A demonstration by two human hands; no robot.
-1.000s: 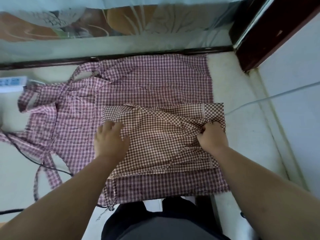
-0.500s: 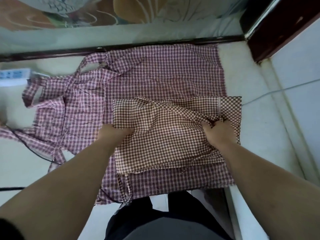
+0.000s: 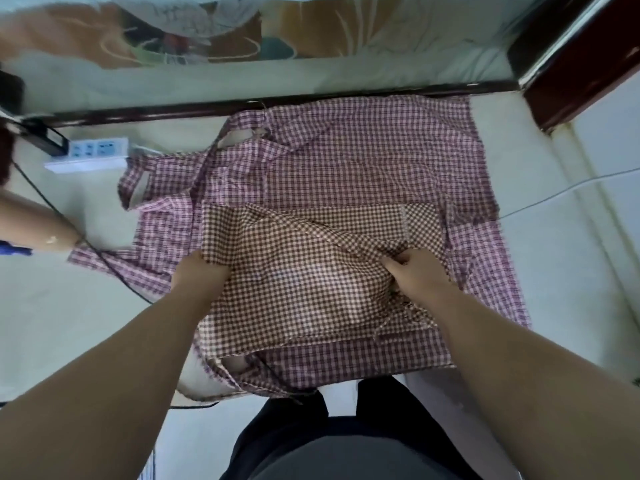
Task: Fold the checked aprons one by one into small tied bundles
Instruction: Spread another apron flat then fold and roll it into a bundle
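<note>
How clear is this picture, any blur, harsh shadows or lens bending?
Head view: mildly soft all over; the checks of the brown checked apron smear at its middle; the wide lens bows the dark rail; even light, no hard shadows.

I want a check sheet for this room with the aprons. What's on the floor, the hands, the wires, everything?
Surface: pale floor, aprons spread on it.
Job's things: brown apron lies on pink apron; no bundle seen.
Clutter: power strip.
Hands: right hand pinches a brown apron fold; left hand at its left edge, fingers hidden.
Cables: black cable left, white cable right.
Surroundings: bed frame behind; another person's arm left.
</note>
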